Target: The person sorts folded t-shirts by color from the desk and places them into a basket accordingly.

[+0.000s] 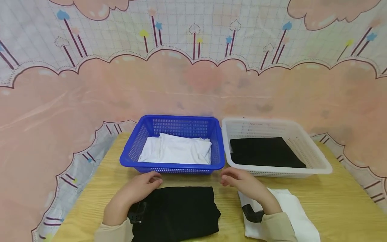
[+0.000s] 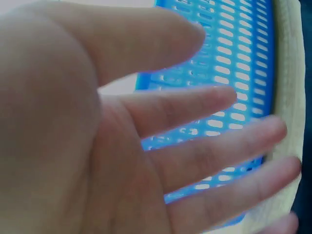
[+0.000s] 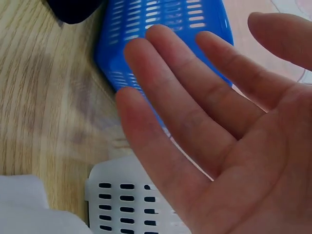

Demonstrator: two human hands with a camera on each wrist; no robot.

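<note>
Both hands hover in front of two baskets and hold nothing. My left hand [image 1: 142,186] is above the back left corner of a folded black cloth [image 1: 181,211], near the blue basket [image 1: 172,165]; its fingers look spread and relaxed in the left wrist view. Between the two baskets' near edges is my right hand [image 1: 242,181], fingers loosely extended in the right wrist view. A folded white cloth [image 1: 290,205] lies partly beneath the right forearm. Inside the blue basket sits white cloth [image 1: 178,149]. Folded black cloth [image 1: 263,153] lies in the white basket [image 1: 278,173].
A wooden table [image 1: 341,201] carries everything. The baskets stand side by side at its back, close together. Behind them hangs a pink and white patterned sheet [image 1: 193,84]. A black strap [image 1: 253,214] is on the right wrist, another black band [image 1: 137,212] on the left.
</note>
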